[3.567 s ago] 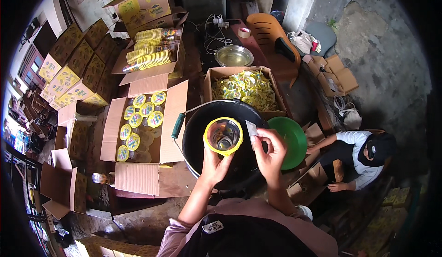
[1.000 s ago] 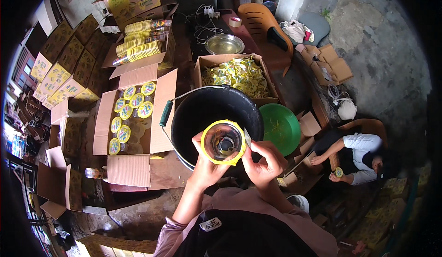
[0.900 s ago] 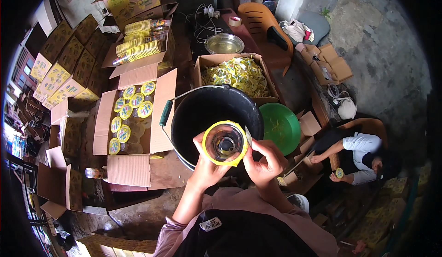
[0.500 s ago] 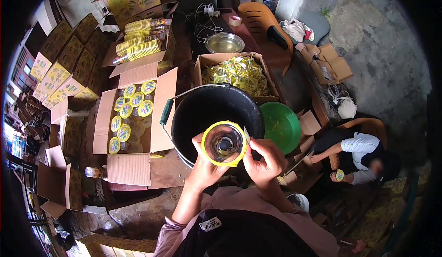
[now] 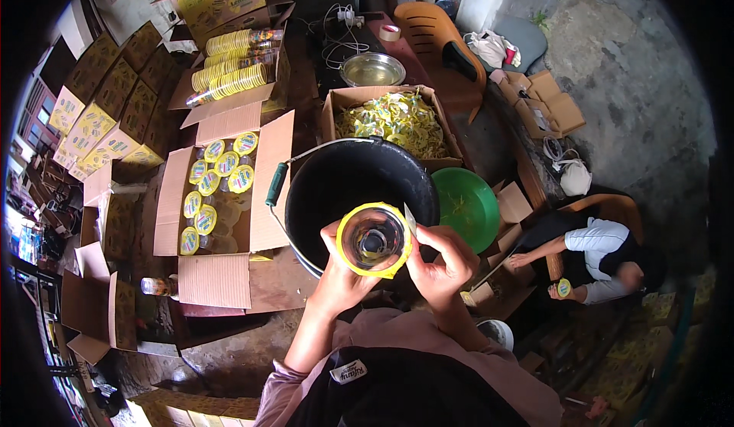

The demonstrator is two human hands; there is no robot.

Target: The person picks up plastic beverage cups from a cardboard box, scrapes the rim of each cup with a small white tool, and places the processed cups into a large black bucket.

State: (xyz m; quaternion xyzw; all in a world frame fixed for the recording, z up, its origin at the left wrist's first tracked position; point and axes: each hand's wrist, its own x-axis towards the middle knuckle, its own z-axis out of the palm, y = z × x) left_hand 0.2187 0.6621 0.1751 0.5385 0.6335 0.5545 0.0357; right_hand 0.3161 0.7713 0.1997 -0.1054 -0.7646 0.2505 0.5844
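Observation:
My left hand (image 5: 344,270) is wrapped round a cup (image 5: 372,242) with a yellow rim, its open mouth facing up, over a black bucket (image 5: 321,182). My right hand (image 5: 441,270) pinches a small thin pale piece (image 5: 409,217) against the right side of the rim. A green basin (image 5: 466,205) is right of the bucket. An open carton (image 5: 271,186) of cups with yellow lids (image 5: 239,178) stands at the left, and a box (image 5: 329,113) of crumpled yellow scraps (image 5: 390,121) lies behind the bucket.
A seated co-worker (image 5: 596,247) at the right holds a lidded cup (image 5: 564,288). Stacked cartons (image 5: 107,106), nested cups (image 5: 229,68), a metal bowl (image 5: 373,69), cables (image 5: 336,52), tape (image 5: 390,33) and an orange chair (image 5: 424,37) surround the work.
Since the oldest frame, my right hand has brought the pale piece in against the cup's rim. The co-worker has bent forward and holds a cup. The last second shows only slight shifts.

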